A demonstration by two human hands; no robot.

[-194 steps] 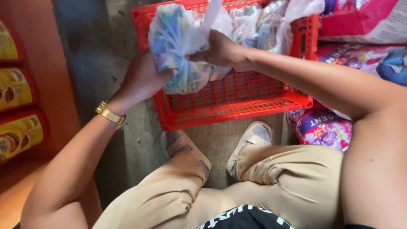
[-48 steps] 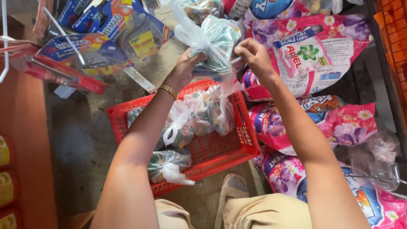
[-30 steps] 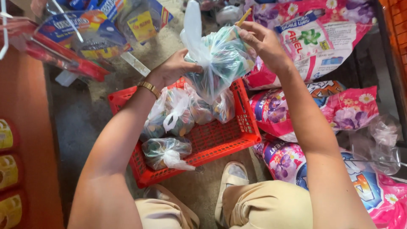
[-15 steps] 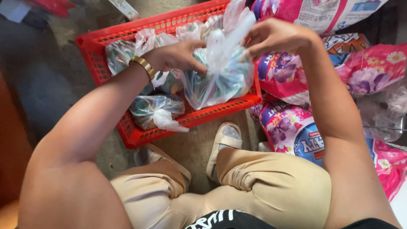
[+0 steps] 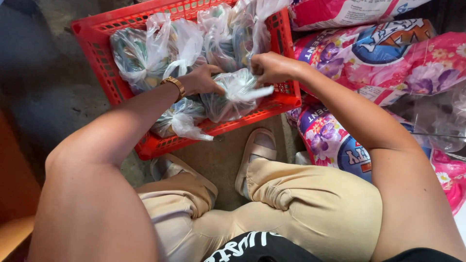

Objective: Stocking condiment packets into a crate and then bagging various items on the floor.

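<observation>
Clear knotted bag [image 5: 228,97] is gripped between both hands, left hand [image 5: 201,80] steadying its side, right hand [image 5: 269,68] pinching its tied neck, lowered among other bags in the red crate [image 5: 97,46] beneath.

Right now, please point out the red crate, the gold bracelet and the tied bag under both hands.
red crate [image 5: 92,53], head view, left wall.
gold bracelet [image 5: 174,86], head view, band on wrist.
tied bag [image 5: 228,99], head view, bulging middle.

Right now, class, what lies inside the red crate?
The crate holds several tied clear bags of small packets. Both hands, left and right, grip one bag. Its floor is hidden under them.
</observation>
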